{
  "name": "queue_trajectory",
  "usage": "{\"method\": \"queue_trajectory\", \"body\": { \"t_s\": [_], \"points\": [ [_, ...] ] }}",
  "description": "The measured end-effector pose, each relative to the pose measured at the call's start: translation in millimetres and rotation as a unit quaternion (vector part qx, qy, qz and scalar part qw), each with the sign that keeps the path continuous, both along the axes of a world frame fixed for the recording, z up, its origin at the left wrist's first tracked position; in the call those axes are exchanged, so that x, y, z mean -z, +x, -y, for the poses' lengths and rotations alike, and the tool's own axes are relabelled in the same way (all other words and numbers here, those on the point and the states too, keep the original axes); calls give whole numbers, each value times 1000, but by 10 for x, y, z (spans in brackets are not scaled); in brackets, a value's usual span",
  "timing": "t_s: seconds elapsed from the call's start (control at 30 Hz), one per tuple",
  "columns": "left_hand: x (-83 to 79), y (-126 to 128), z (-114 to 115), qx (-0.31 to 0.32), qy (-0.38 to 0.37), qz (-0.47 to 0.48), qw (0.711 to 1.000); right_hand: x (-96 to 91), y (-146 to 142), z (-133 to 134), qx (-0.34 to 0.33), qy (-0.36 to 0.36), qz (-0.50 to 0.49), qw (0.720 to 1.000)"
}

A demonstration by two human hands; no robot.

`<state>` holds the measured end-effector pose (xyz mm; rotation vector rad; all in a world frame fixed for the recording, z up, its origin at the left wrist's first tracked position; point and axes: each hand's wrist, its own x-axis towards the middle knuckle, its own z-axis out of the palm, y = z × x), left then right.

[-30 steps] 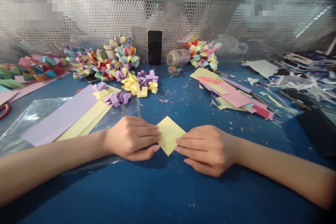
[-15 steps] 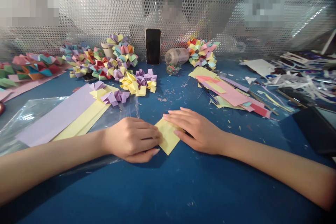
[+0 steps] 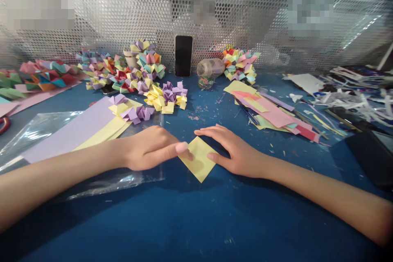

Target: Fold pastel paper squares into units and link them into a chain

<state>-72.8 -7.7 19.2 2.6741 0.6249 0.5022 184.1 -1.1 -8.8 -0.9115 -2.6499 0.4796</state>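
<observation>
A small yellow square of paper [image 3: 201, 163] lies on the blue table with one corner towards me. My left hand [image 3: 150, 147] is at its left corner: the thumb stretches out to the right, and one extended fingertip rests on the paper. Behind the thumb, the other left fingers are mostly hidden. At the right corner, the thumb of my right hand [image 3: 236, 151] touches the paper. Its fingers reach forward, apart from the thumb, along the upper right edge. Neither hand appears to pinch the sheet.
Purple paper strips [image 3: 73, 127] and folded purple and yellow pieces [image 3: 138, 114] lie left. Colourful paper flowers [image 3: 123, 75] stand behind, near an upright phone [image 3: 183, 55] and a tipped jar [image 3: 210, 67]. Right are paper scraps [image 3: 276, 110] and a dark flat object [image 3: 371, 155].
My left hand has uncurled from a closed shape over the paper's left side, its thumb now raised. My right fingers have slid off the paper's top, so more yellow shows.
</observation>
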Motion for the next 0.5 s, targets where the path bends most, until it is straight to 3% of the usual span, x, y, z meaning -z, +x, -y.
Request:
{"method": "queue_trajectory", "body": {
  "t_s": [0.1, 0.23, 0.37, 0.5],
  "points": [
    [-59, -32, -50, 11, -123, -20, 992, -27, -50, -21, 14, -38, -41, 998],
    [-120, -7, -117, 3, -188, -54, 981, -42, -108, -78, 42, -46, -71, 996],
    [-159, 67, -180, 6, -225, -102, 969, -41, -127, -133, 56, 55, -31, 996],
    [-97, 180, -213, -45, -242, -77, 966, -46, -100, -146, 41, 129, 35, 990]
  ]
}}
